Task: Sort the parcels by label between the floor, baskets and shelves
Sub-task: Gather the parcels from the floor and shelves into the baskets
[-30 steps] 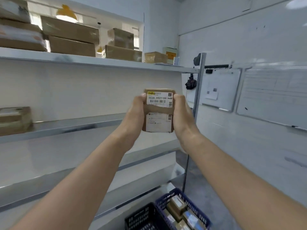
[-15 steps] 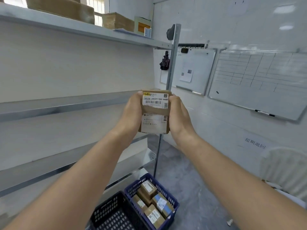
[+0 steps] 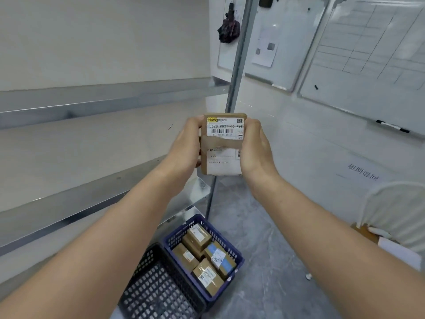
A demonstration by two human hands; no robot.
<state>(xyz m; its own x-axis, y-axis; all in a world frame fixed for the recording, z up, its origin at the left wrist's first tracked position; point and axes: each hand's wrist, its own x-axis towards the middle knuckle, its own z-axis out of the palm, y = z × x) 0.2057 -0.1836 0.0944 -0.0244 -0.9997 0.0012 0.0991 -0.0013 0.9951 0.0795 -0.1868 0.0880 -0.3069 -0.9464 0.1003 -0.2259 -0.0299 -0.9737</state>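
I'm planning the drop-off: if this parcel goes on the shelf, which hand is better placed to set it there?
Left hand, probably. It grips the parcel on the side nearest the shelf, which runs along the person's left; the right hand holds the far side and must reach across.

We see two baskets side by side on the floor (image 3: 264,238) before the shelves (image 3: 92,203); parcels (image 3: 207,256) fill the right basket (image 3: 236,261), and the left basket (image 3: 161,286) seems bare.

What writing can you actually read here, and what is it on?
"502B P021-00 A6B", last characters unsure: upper label on the held parcel.
Its lower label and barcode digits: too small.
Labels on boxes in the blue basket: blurred.
Wall characters and whiteboard grid: unreadable.
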